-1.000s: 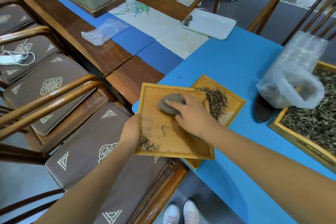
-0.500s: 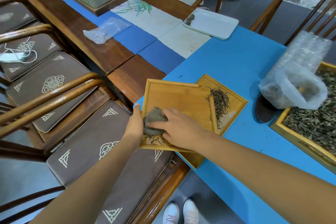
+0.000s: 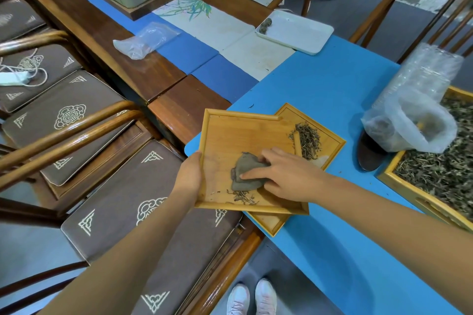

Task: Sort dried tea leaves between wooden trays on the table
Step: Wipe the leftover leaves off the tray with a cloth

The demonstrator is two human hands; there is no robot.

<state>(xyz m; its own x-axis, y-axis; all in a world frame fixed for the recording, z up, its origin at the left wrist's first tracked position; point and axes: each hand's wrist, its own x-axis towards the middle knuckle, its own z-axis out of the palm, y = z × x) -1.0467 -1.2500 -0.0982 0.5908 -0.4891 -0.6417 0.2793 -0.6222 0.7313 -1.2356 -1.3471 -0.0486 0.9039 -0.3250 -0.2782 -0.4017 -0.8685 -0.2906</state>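
Note:
My left hand (image 3: 190, 176) grips the left edge of a light wooden tray (image 3: 240, 133), held tilted over the table's corner. My right hand (image 3: 284, 176) presses a grey cloth (image 3: 245, 174) onto the tray's floor. A few tea scraps (image 3: 242, 198) lie along the tray's near edge. Under it, a second wooden tray (image 3: 330, 135) rests on the blue table top and holds a small heap of dried tea leaves (image 3: 307, 139). At the far right, a large wooden tray (image 3: 389, 176) is full of tea leaves (image 3: 440, 169).
A clear plastic bag (image 3: 409, 123) slumps over the large tray's left corner, beside a dark scoop (image 3: 368, 156). A white tray (image 3: 299, 33) and another plastic bag (image 3: 146, 39) lie farther back. Cushioned chairs (image 3: 107, 186) stand close on the left.
My right hand wiped the cloth from the tray's far part down to its near left corner, then moved it back toward the middle. Tea scraps have gathered at the near edge.

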